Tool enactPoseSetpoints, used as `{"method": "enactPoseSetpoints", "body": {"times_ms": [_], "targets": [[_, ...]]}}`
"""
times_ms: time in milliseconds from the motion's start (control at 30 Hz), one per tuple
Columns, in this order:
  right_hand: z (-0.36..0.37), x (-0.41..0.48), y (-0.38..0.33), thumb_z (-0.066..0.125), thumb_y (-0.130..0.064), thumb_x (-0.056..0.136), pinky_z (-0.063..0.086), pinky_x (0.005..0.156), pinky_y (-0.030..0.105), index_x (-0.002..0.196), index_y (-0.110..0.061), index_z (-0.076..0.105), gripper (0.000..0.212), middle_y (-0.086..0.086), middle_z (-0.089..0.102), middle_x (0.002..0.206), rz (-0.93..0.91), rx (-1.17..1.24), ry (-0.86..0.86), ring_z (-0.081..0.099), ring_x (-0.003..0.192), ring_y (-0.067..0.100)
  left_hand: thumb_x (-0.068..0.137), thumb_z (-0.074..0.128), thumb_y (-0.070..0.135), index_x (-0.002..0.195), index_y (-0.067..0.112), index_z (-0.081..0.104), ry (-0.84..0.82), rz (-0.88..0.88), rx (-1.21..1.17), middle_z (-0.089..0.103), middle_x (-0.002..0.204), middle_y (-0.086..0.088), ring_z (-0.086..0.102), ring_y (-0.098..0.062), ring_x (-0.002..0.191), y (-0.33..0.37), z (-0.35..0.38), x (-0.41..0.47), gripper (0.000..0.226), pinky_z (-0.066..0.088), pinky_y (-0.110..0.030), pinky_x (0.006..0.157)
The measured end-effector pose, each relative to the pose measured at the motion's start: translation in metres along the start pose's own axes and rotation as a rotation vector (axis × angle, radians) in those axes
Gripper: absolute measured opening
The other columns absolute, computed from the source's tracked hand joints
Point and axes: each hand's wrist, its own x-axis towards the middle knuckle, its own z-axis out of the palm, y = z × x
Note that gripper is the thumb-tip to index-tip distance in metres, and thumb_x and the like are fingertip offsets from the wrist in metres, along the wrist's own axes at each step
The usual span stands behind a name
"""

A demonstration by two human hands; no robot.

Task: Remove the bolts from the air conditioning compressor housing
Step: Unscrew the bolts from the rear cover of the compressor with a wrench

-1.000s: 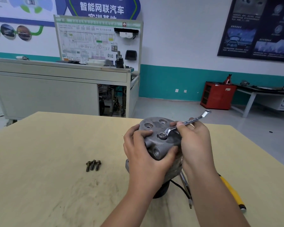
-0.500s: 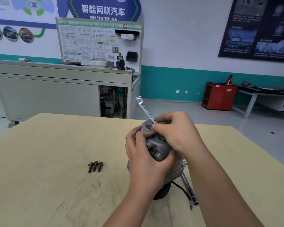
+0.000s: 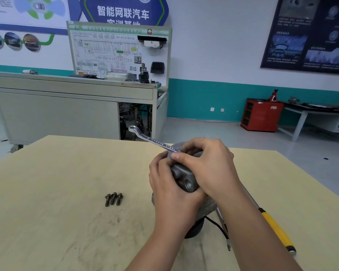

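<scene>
compressor housing [image 3: 186, 178] stands at the centre of the frame on a pale wooden tabletop [image 3: 67, 192] marked with grey scuffs toward the lower middle. behind it, in the upper left, a grey cabinet bench [image 3: 57, 114] carries a white wiring-diagram board [image 3: 117, 53]. the wall has a teal band [image 3: 204, 100] low down and a dark poster [image 3: 309, 32] in the upper right, and a red cabinet [image 3: 261, 116] stands on the grey floor at the right. the housing is dull grey cast metal with a threaded port facing the camera, and a black cable [image 3: 217, 227] trails from its dark base toward the lower right. the left hand [image 3: 170, 188] wraps its grip round the housing's near left side. the right hand [image 3: 209, 169] lies over the top, its grip pinching a silver ring wrench [image 3: 151, 140] whose free end points to the upper left; the other end is hidden under the fingers. three bolts [image 3: 114, 199] lie side by side on the tabletop, left of the housing and apart from it. a yellow-handled tool [image 3: 276, 229] lies at the lower right, partly under the right forearm.
</scene>
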Motion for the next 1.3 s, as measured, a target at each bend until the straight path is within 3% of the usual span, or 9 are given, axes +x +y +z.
{"method": "enactPoseSetpoints", "body": {"times_ms": [100, 267, 500, 600, 733, 867, 1000, 1133, 1300], "targets": [[0.003, -0.004, 0.003, 0.079, -0.043, 0.067, 0.035, 0.074, 0.021, 0.058, -0.038, 0.055, 0.027, -0.009, 0.061, 0.085, 0.000, -0.027, 0.001, 0.050, 0.103, 0.020, 0.061, 0.079, 0.030, 0.103, 0.047, 0.038, 0.000, -0.015, -0.014, 0.035, 0.114, 0.029, 0.045, -0.011, 0.114, 0.001, 0.001, 0.001, 0.061, 0.045, -0.040, 0.094], [0.007, -0.013, 0.006, 0.083, -0.028, 0.066, 0.036, 0.090, 0.038, 0.064, -0.040, 0.064, 0.022, -0.028, 0.054, 0.065, -0.159, 0.000, 0.140, 0.050, 0.083, 0.000, 0.053, 0.057, 0.052, 0.113, 0.034, 0.043, -0.008, -0.010, -0.003, 0.036, 0.114, 0.021, 0.047, -0.016, 0.115, 0.000, 0.000, 0.003, 0.063, 0.044, -0.041, 0.096], [0.020, -0.032, 0.026, 0.066, -0.010, 0.071, 0.026, 0.097, 0.032, 0.081, -0.021, 0.074, 0.017, -0.034, 0.051, 0.082, -0.349, 0.056, 0.465, 0.052, 0.089, -0.006, 0.060, 0.062, 0.046, 0.120, 0.031, 0.045, 0.001, 0.020, -0.036, 0.037, 0.126, 0.018, 0.045, -0.006, 0.120, -0.003, 0.001, 0.003, 0.064, 0.041, -0.019, 0.098], [0.023, -0.039, 0.038, 0.064, -0.007, 0.076, 0.028, 0.102, 0.048, 0.093, -0.023, 0.071, 0.025, -0.027, 0.056, 0.091, -0.371, 0.084, 0.504, 0.050, 0.095, -0.011, 0.069, 0.071, 0.037, 0.115, 0.041, 0.041, 0.007, 0.049, -0.010, 0.035, 0.125, 0.024, 0.045, -0.012, 0.122, -0.005, 0.002, 0.002, 0.056, 0.040, -0.023, 0.100], [0.025, -0.044, 0.040, 0.067, -0.029, 0.083, 0.042, 0.098, 0.032, 0.092, -0.043, 0.072, 0.018, -0.015, 0.059, 0.109, -0.158, 0.429, 0.406, 0.052, 0.115, 0.014, 0.059, 0.066, 0.051, 0.119, 0.039, 0.039, 0.010, 0.059, 0.016, 0.033, 0.125, 0.024, 0.042, -0.009, 0.124, -0.005, 0.002, 0.002, 0.067, 0.040, -0.030, 0.103], [0.027, -0.043, 0.036, 0.063, -0.028, 0.083, 0.039, 0.089, 0.003, 0.093, -0.039, 0.071, 0.017, 0.005, 0.056, 0.119, -0.108, 0.579, 0.422, 0.050, 0.114, -0.003, 0.055, 0.063, 0.060, 0.118, 0.037, 0.039, 0.013, 0.056, 0.014, 0.034, 0.125, 0.025, 0.041, -0.007, 0.124, -0.004, 0.002, 0.002, 0.071, 0.040, -0.026, 0.101], [0.026, -0.035, 0.043, 0.058, -0.017, 0.091, 0.049, 0.092, 0.023, 0.091, -0.032, 0.072, 0.020, 0.005, 0.065, 0.113, 0.065, 0.712, 0.455, 0.061, 0.108, 0.010, 0.049, 0.065, 0.060, 0.113, 0.043, 0.037, 0.016, 0.069, 0.028, 0.034, 0.126, 0.026, 0.040, -0.007, 0.123, -0.003, 0.001, 0.002, 0.072, 0.036, -0.018, 0.100], [0.005, -0.017, 0.038, 0.051, 0.000, 0.094, 0.050, 0.065, 0.011, 0.093, -0.024, 0.059, 0.026, -0.009, 0.073, 0.082, 0.176, 0.896, 0.479, 0.067, 0.080, 0.002, 0.050, 0.066, 0.059, 0.110, 0.045, 0.036, 0.017, 0.088, 0.026, 0.033, 0.128, 0.025, 0.039, -0.008, 0.125, -0.005, -0.003, 0.001, 0.068, 0.034, -0.021, 0.104], [-0.018, -0.003, 0.028, 0.050, 0.002, 0.093, 0.043, 0.054, 0.005, 0.086, -0.018, 0.048, 0.022, -0.008, 0.073, 0.070, 0.173, 0.948, 0.383, 0.064, 0.065, -0.003, 0.051, 0.066, 0.059, 0.110, 0.046, 0.037, 0.023, 0.088, 0.016, 0.033, 0.127, 0.025, 0.039, -0.008, 0.125, -0.006, -0.004, 0.001, 0.067, 0.034, -0.020, 0.103]]}}
